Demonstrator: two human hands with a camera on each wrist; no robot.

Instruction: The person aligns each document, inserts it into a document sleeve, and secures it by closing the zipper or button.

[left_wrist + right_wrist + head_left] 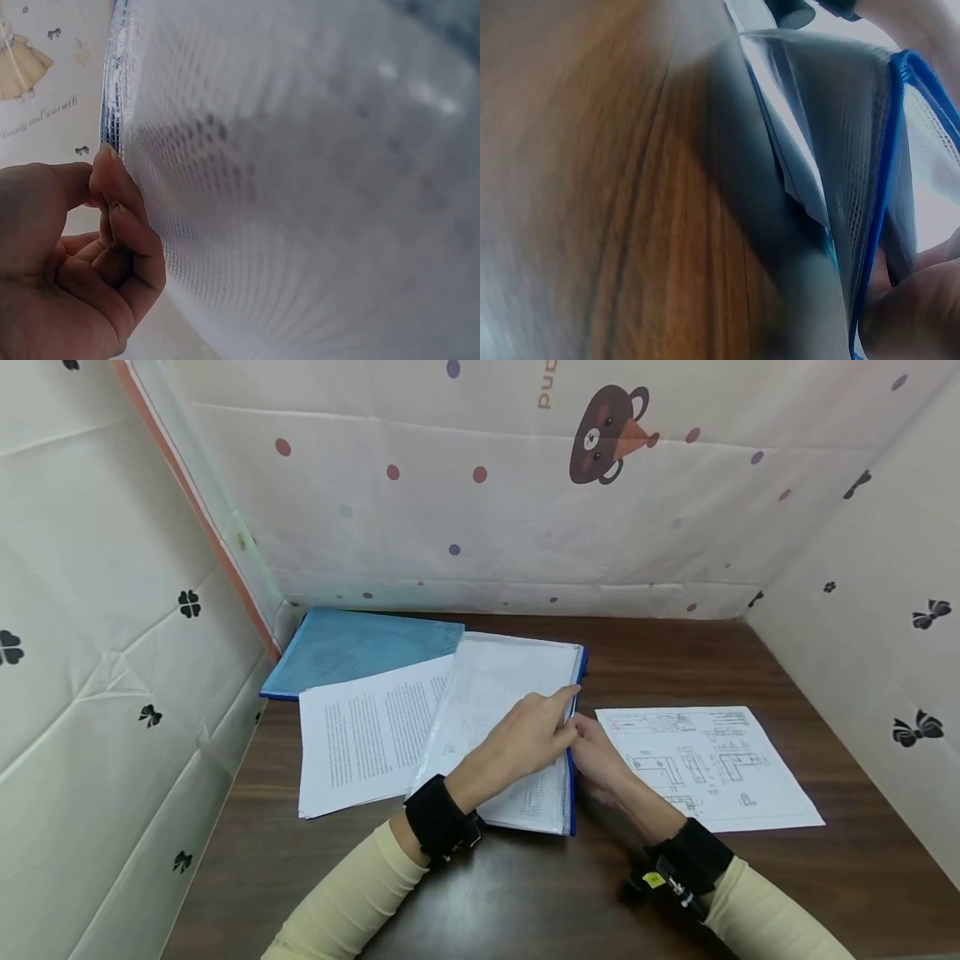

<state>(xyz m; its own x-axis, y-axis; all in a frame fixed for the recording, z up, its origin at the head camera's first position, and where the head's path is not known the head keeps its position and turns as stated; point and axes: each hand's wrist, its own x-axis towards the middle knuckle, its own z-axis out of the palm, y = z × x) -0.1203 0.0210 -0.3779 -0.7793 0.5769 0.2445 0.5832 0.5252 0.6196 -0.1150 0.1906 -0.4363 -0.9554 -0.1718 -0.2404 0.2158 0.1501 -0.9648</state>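
Note:
A clear mesh pouch point(502, 710) with a blue zip edge lies in the middle of the brown table point(675, 652), with printed sheets inside it. My left hand point(528, 735) reaches across it and pinches the upper mesh layer at the blue right edge. The left wrist view shows thumb and fingers point(112, 217) closed on the mesh point(300, 187). My right hand point(600, 764) meets the same edge from the right, partly hidden under the left hand. In the right wrist view its fingers point(915, 315) hold the pouch's blue edge point(889, 172), which is lifted off the table point(615, 187).
A stack of printed text sheets point(360, 735) lies partly under the pouch on the left. A blue folder point(360, 647) sits at the back left corner. A sheet with technical drawings point(705, 764) lies to the right. Fabric walls enclose the table on three sides.

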